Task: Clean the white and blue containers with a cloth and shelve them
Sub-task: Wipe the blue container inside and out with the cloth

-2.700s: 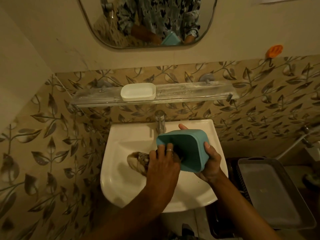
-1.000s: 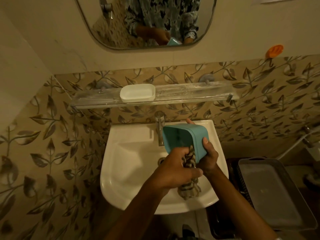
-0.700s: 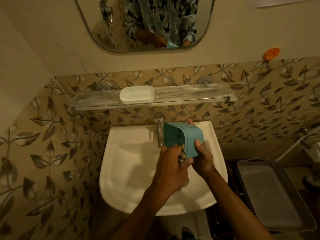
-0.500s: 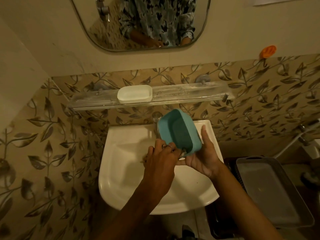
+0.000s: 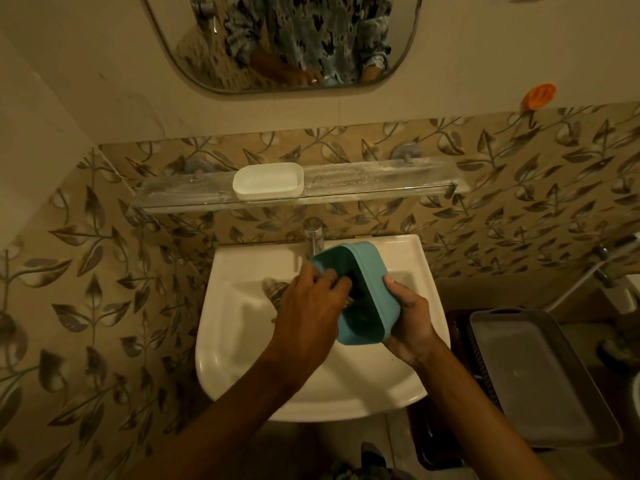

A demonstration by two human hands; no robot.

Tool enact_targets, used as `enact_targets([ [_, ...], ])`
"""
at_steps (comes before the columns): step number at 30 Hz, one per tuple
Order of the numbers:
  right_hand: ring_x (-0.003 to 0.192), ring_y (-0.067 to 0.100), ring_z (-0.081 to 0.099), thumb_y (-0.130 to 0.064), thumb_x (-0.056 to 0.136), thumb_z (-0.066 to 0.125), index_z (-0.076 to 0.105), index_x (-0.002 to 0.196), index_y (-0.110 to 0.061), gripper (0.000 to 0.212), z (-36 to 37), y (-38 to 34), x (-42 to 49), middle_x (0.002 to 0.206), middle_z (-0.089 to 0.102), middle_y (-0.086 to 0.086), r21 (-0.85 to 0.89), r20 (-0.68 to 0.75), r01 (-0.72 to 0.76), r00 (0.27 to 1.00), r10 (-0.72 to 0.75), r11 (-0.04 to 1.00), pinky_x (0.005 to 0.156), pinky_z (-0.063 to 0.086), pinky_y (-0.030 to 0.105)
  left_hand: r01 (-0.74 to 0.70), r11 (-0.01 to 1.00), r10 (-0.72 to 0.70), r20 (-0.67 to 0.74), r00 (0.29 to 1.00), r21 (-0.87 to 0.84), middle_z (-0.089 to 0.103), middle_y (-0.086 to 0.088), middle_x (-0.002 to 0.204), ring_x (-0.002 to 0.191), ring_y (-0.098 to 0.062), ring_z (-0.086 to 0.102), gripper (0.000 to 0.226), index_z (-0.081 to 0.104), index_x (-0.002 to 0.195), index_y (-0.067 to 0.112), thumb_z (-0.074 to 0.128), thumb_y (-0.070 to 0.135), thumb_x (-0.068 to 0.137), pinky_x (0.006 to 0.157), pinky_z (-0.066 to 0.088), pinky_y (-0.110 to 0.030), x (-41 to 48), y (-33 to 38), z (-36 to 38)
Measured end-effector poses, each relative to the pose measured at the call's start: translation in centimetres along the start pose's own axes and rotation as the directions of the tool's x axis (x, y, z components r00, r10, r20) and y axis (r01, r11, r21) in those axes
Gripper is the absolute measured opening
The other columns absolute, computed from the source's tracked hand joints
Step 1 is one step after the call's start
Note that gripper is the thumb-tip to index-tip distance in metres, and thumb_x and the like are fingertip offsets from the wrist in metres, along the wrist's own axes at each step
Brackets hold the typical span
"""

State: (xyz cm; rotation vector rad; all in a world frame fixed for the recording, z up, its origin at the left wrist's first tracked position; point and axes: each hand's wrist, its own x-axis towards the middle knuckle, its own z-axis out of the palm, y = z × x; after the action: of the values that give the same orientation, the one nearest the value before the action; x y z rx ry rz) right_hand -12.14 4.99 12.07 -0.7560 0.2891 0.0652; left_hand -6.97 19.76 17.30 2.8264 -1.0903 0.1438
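Over the sink: both hands meet at the blue container (image 5: 369, 271), which is held in the air above the white sink (image 5: 239, 375), just this side of the tap (image 5: 313, 233).
Right hand: the right hand (image 5: 410, 322) grips the blue container from its outer side, thumb hooked over the near rim and palm against the wall. The container is tilted, its open mouth turned toward the left hand.
Left hand: the left hand (image 5: 310, 313) reaches into the container's mouth, fingers curled round the cloth (image 5: 273, 289) and set against the inside.
Cloth: it is striped and bunched under the left hand. A loose end shows beyond the knuckles, on the side away from the right hand (whether it touches the sink cannot be told).
White container: the white container (image 5: 268, 183) stands upright on the glass shelf (image 5: 381, 183), well beyond the fingertips of both hands and apart from the blue one.
Mirror: the mirror (image 5: 277, 46), farther beyond the shelf, reflects a patterned shirt and both forearms.
Outside the right hand: a grey tray (image 5: 530, 375) lies on a dark basket (image 5: 465, 341), well apart from the wrist.
Wall: an orange hook (image 5: 538, 95) sticks high up, far beyond the right hand.
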Motion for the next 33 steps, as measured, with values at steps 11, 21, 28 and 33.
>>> enact_targets([
  [11, 0.079, 0.02, 0.069, -0.035, 0.079, 0.052, 0.065, 0.109, -0.006, 0.043, 1.2, 1.4, 0.8, 0.089, 0.073, 0.011, 0.05, -0.155, 0.183, 0.973, -0.173, 0.982, 0.067, 0.059, 0.028, 0.026, 0.943, 0.042, 0.195, 0.98, -0.332, 0.063, -0.014, 0.11, 0.099, -0.028, 0.053, 0.024, 0.062, 0.111, 0.007, 0.056, 0.01, 0.087, 0.081, 0.046, -0.03, -1.2, 3.1, 0.1],
  [21, 0.081, 0.018, 0.067, -0.035, 0.084, 0.044, 0.064, 0.108, -0.01, 0.04, 2.0, -0.1, 0.7, 0.087, 0.072, 0.006, -0.036, -0.11, 0.257, 0.96, -0.259, 0.966, 0.069, 0.057, 0.027, -0.022, 0.824, 0.133, 0.156, 0.979, -0.566, 0.062, -0.006, 0.098, 0.1, -0.023, 0.046, 0.012, 0.063, 0.097, 0.015, 0.054, 0.011, 0.09, 0.079, 0.04, -0.031, -1.3, 2.5, -1.0],
  [28, 0.085, 0.02, 0.064, -0.033, 0.084, 0.049, 0.063, 0.111, -0.01, 0.039, 2.4, -0.2, 0.9, 0.09, 0.071, 0.006, -0.107, -0.116, 0.259, 0.956, -0.271, 0.96, 0.07, 0.056, 0.027, -0.139, 0.988, 0.126, 0.151, 0.981, 0.075, 0.062, -0.008, 0.119, 0.115, -0.031, 0.04, 0.043, 0.053, 0.125, 0.017, 0.063, 0.015, 0.082, 0.085, 0.033, -0.043, -1.2, 1.9, 0.0],
  [33, 0.077, 0.015, 0.071, -0.036, 0.085, 0.044, 0.074, 0.099, -0.018, 0.037, 2.0, -0.8, 1.1, 0.086, 0.075, 0.002, -0.061, -0.164, 0.315, 0.933, -0.321, 0.947, 0.065, 0.059, 0.026, 0.096, 0.906, -0.05, 0.12, 0.991, -0.412, 0.055, -0.01, 0.114, 0.104, -0.027, 0.052, 0.03, 0.061, 0.111, 0.012, 0.066, 0.006, 0.082, 0.087, 0.05, -0.037, -0.6, 3.2, -1.1],
])
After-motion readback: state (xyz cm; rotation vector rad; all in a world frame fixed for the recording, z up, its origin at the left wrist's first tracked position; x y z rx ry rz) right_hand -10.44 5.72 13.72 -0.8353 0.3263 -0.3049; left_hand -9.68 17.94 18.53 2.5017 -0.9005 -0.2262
